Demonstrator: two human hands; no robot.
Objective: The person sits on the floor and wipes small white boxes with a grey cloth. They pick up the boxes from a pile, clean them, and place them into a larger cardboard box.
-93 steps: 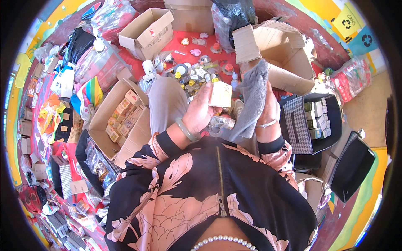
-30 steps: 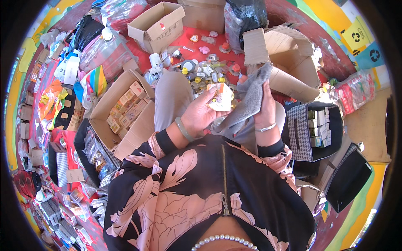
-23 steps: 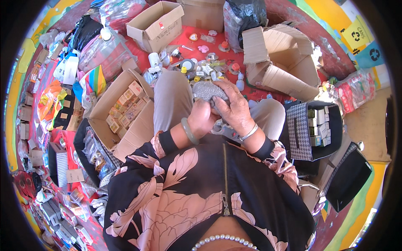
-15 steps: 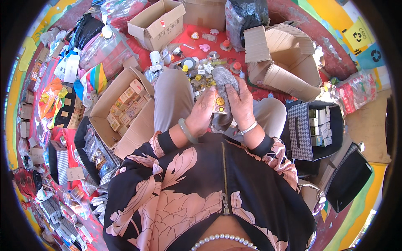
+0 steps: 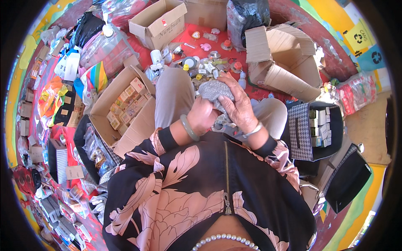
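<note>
My right hand (image 5: 239, 104) is closed over a grey knit cloth (image 5: 213, 90), its fingers wrapped round the bunched fabric. Pressed against the cloth's lower left side is my left hand (image 5: 202, 113), curled and slightly blurred. Whatever it holds is covered by the cloth and fingers. Both hands meet above my lap, between my knees. Just beyond them lies a pile of small bottles, caps and loose pieces (image 5: 205, 67) on the red floor covering (image 5: 194, 51).
An open carton of small boxes (image 5: 125, 104) stands at my left. Ahead are a tall carton (image 5: 157, 25) and a torn carton (image 5: 289, 58). A checked fabric bin (image 5: 301, 129) with small boxes is at my right. Plastic bags (image 5: 106, 54) and packages crowd the far left.
The small container with an orange-slice print, held in my left hand before, is now out of sight. The grey cloth has been bunched over that spot, and my right hand has turned over it.
</note>
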